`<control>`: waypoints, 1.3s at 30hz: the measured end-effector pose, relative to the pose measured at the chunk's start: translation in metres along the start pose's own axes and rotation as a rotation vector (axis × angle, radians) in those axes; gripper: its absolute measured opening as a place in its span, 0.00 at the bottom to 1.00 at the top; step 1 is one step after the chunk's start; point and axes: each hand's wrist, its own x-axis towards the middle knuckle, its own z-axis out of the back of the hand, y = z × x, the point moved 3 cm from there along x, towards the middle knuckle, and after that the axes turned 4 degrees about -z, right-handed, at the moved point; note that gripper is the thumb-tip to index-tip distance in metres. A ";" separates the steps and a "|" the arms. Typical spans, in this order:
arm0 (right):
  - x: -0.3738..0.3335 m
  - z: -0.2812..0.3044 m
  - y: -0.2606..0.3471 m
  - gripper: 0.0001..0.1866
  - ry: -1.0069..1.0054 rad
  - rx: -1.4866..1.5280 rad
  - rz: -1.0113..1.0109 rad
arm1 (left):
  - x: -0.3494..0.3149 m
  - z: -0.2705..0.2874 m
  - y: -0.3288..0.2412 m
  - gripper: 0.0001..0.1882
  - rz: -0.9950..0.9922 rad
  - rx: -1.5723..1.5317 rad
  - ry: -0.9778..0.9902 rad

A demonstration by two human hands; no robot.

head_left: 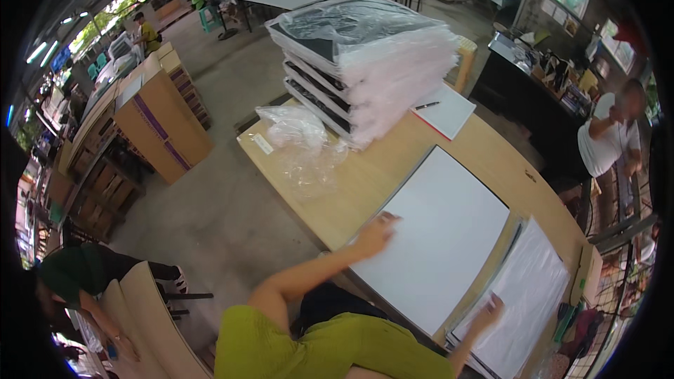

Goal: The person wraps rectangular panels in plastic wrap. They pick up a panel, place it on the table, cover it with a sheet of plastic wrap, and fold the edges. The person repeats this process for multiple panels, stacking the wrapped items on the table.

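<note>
Both hands [375, 231] flat on white board [439, 238]

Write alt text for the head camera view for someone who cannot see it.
A person's left hand presses on a large white board lying flat on a wooden table, while the right hand rests on a stack of white sheets beside it. Plastic-wrapped panels are piled at the table's far end.
</note>
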 end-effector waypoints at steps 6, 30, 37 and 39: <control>-0.079 -0.204 0.272 0.13 1.195 0.243 0.519 | -0.006 0.136 0.096 0.18 0.003 0.521 -0.442; -0.024 -0.336 0.391 0.06 0.560 0.584 -0.022 | 0.168 0.216 0.079 0.17 0.017 -0.287 0.142; 0.039 -0.194 0.356 0.05 0.004 0.313 0.122 | 0.203 0.162 0.046 0.15 -0.356 0.072 0.461; 0.049 -0.146 0.330 0.06 -0.098 0.201 0.126 | 0.203 0.153 0.050 0.15 -0.361 -0.040 0.539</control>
